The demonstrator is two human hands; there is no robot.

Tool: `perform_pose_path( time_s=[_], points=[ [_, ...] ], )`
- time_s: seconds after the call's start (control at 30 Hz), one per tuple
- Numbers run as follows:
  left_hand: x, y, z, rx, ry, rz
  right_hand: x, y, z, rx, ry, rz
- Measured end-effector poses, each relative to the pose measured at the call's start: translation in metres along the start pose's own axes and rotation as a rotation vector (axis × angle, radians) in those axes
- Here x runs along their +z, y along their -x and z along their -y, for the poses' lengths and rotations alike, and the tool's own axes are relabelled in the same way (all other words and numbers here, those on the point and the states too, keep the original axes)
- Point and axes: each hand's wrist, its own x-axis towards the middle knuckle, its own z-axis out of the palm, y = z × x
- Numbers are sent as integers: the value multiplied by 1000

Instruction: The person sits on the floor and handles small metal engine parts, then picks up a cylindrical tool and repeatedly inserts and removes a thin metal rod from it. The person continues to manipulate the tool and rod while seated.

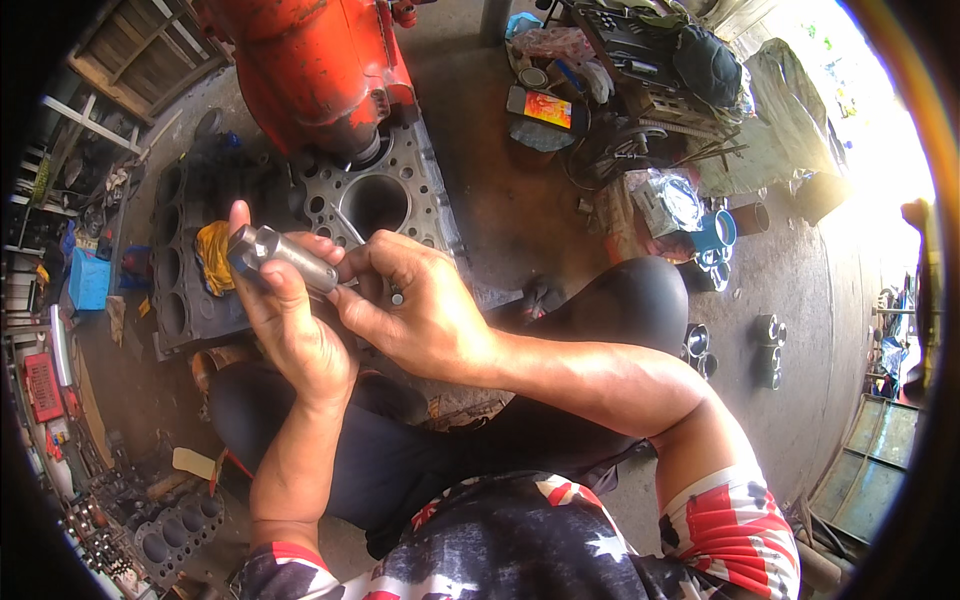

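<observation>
My left hand (305, 345) is raised, palm up, with its fingers and thumb around a short stepped steel cylinder (300, 264) that has a small hole near its right end. From the right, my right hand (425, 300) meets that end with thumb and forefinger. A thin silver rod (347, 222) sticks out past the right hand's fingers, which grip it; its tip is too small to make out. Beyond the hands lies a grey engine block (425, 190) with a large round bore (375, 203).
A red machine (320, 70) stands on the block. A yellow cloth (214, 258) lies on a darker block (175, 245) to the left. At right are a blue ring-shaped part (714, 235), several metal cylinders (770, 350) and a cluttered bench (640, 60). My crossed legs (600, 305) lie below.
</observation>
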Motion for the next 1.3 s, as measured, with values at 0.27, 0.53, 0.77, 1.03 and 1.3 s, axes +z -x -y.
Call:
perform_pose_path(
  time_s=[0.27,0.53,0.77,1.03,1.3],
  points=[
    [1,0,-2,-10,17,-3,1,1,2,1,-16,-13],
    [0,0,-1,-5,14,3,3,2,3,21,-37,-21],
    [1,-2,-3,-19,7,-18,1,2,4,32,9,-6],
    [-20,-28,-16,-100,118,44,-11,2,34,369,-467,40],
    [-33,-39,-20,-8,105,258,-16,-4,45,451,-335,248]
  ],
)
